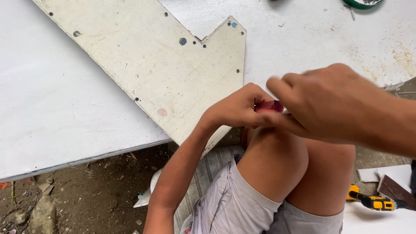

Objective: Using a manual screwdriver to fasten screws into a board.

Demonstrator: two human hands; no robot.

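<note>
**Red handle pinched between both hands, above the knees**

Red translucent handle (269,106), small and plastic-looking, sits where my two hands meet, just over the bent knees (277,160). My left hand (236,108) is curled around one end, fingers closed on it; my right hand (333,102) comes across from the other side with thumb and fingers pinched on the same piece, though that hand is blurred and I cannot see exactly where its tips land. Only a short stretch of the red part shows between them, so I cannot tell its whole shape or whether a blade or shaft runs out of it.

I judge it light and stiff, hard plastic that could slip in a loose pinch; the thicker, ribbed-looking middle seems the safest place to hold.

Beyond the hands lies a cream panel (147,65) with a notched edge and small holes, resting on a larger white board (56,108). A yellow and black power tool (376,202) lies by the right thigh, well apart from the grip. Grey shorts (234,203), dirt ground (86,190) and scattered rubble sit below. Nothing crowds the hands but the knees themselves.
</note>
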